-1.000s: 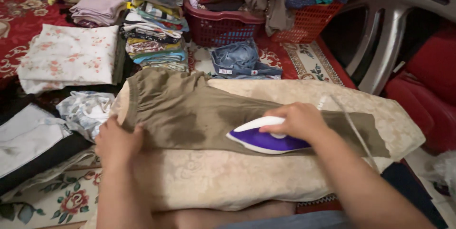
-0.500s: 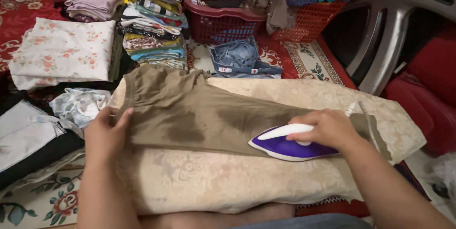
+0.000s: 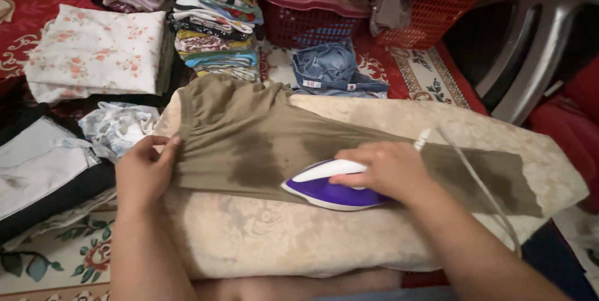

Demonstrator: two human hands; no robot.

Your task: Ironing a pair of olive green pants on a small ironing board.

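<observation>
The right hand (image 3: 384, 170) is closed over the white handle of a purple and white steam iron (image 3: 327, 184), whose soleplate lies flat on an olive-green pair of trousers (image 3: 274, 145), near the middle of the garment and close to the front edge of the cushioned ironing pad (image 3: 293, 238). The iron's pale cord (image 3: 474, 176) runs from its heel across the leg toward the pad's right end. The left hand (image 3: 145, 173) pinches the waist end of the trousers at the pad's left edge, fingers curled over the cloth and pulling it taut.

The trousers lie lengthwise along the beige floral pad, waistband at the left, leg cuff reaching almost to the right end. Dark damp patches show around the seat and down the leg (steam or spray, by the look of it), and the stretch near the waistband looks gathered and creased, so the pressing seems partly done, with the upper part and probably the other face left.

Beyond the pad's far edge sit folded blue jeans (image 3: 331, 70), a tall stack of folded clothes (image 3: 215, 26), a folded floral sheet (image 3: 97, 51) and a maroon laundry basket (image 3: 312, 17) heaped with unpressed garments.
</observation>
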